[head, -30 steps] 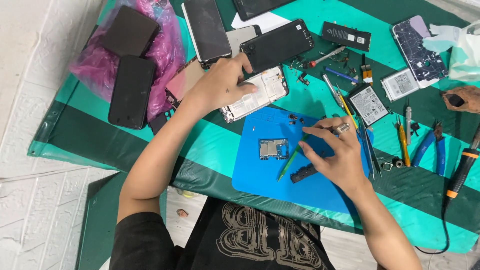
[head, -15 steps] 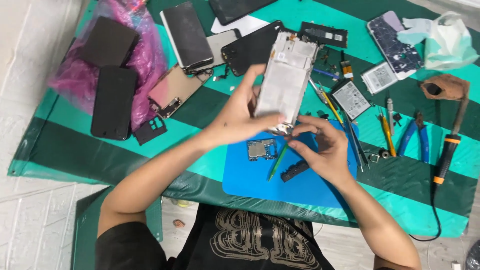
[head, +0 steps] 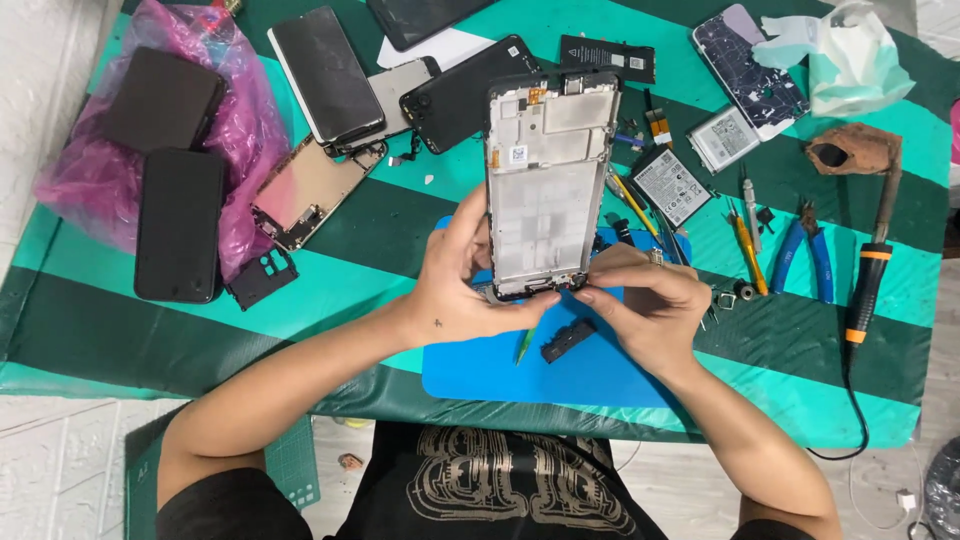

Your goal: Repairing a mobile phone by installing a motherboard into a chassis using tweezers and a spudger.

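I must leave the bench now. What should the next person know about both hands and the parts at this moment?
Left hand: grips the opened phone frame with bare inner side, upright above the blue work mat.
Right hand: fingertips pinch at the frame's bottom edge.
On the mat: small black plastic part, green-handled tool.
Done: frame is stripped open. Left: whatever goes on at the bottom edge; too small to tell.
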